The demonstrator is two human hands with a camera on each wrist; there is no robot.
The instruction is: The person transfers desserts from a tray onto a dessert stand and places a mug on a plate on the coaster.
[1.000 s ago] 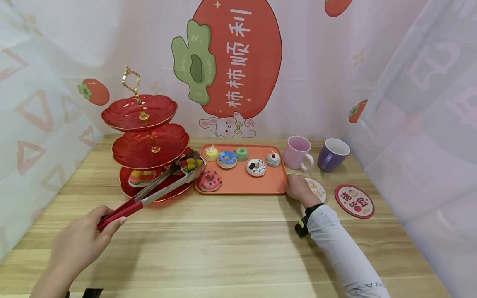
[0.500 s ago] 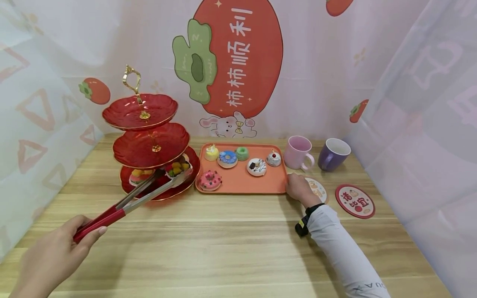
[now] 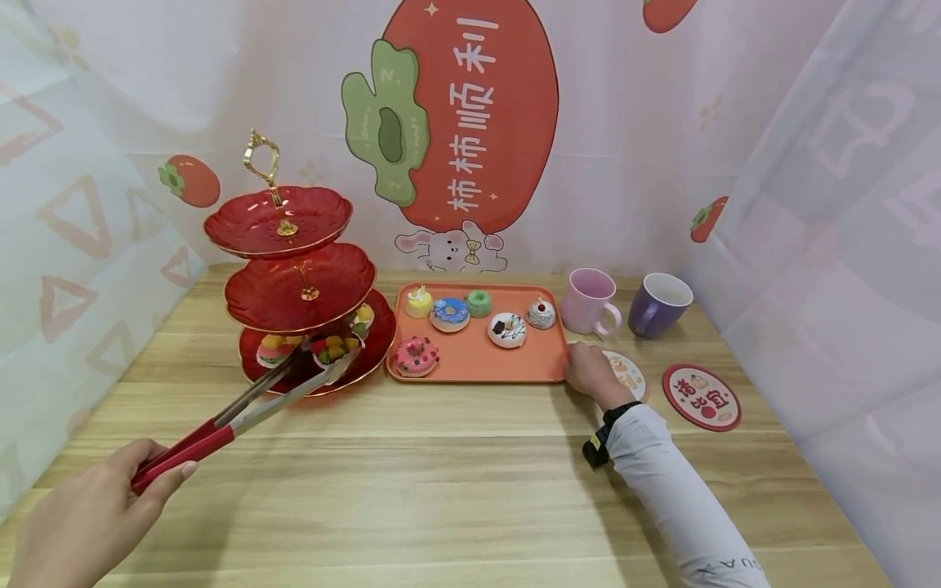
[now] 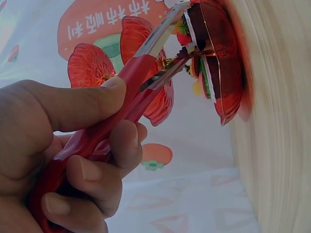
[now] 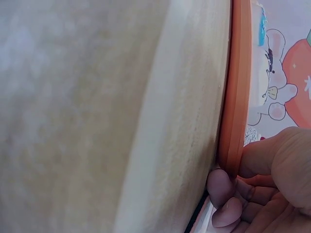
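Nearest the camera, the red-handled metal tongs (image 3: 235,415) are gripped by the left hand (image 3: 81,523), whose fingers (image 4: 92,177) are curled round both red handles while the thumb is pressed along the top. Beyond these fingers the steel blades are extended up and to the right, and a small fruit-topped tart in a paper cup (image 3: 332,349) is pinched between the blade tips. The tart is held over the front rim of the lowest plate of the red three-tier stand with a gold handle (image 3: 294,282); whether it touches the plate cannot be told. Just left of the tong tips, a striped rainbow cake (image 3: 275,349) is seen on the same plate, and another small cake (image 3: 361,317) lies to their right, under the middle plate.

Further right on the wooden tabletop (image 3: 456,482), the right hand (image 3: 588,371) is set at the near right corner of the flat orange tray (image 3: 478,363); its fingers (image 5: 222,187) are curled against the tray's edge and grip it. Left of these fingers a pink doughnut (image 3: 415,356) lies in the tray, with five more small pastries behind it. Under and just right of the hand a round pale coaster (image 3: 626,372) is seen, and a red round coaster (image 3: 702,396) lies further right. Behind the fingers stand a pink mug (image 3: 590,302) and a purple mug (image 3: 659,305).
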